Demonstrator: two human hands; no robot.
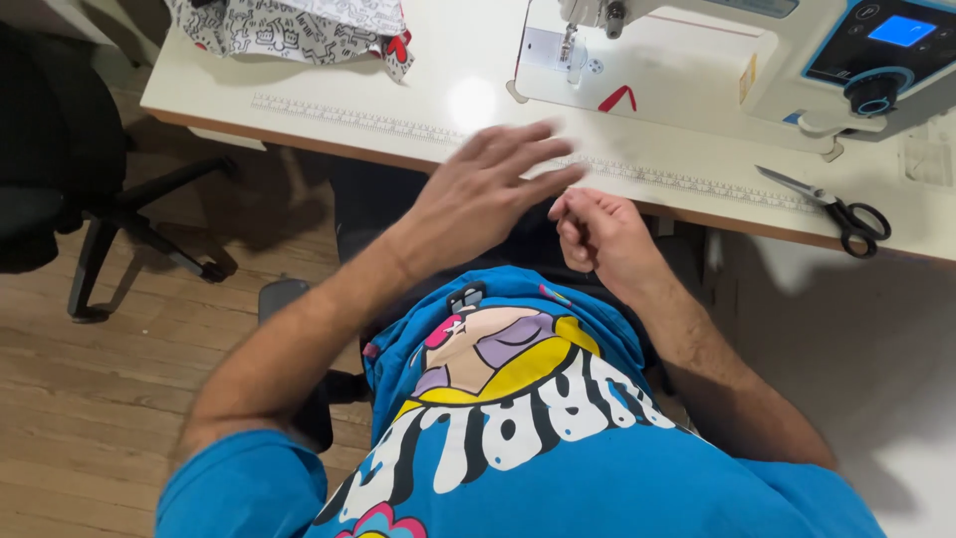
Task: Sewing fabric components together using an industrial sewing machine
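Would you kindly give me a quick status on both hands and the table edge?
Left hand open, fingers spread, blurred, above white table edge. Right hand curled shut; contents unseen. Black-handled steel scissors lie apart, right.

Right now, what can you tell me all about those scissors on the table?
The scissors lie flat on the white table, to the right, near its front edge. They have black loop handles and silvery metal blades, shut together and pointing left toward a measuring strip. Nothing holds them; both hands are away, and the sewing machine stands behind.

left hand (478, 194) fingers spread, right hand (597, 234) curled
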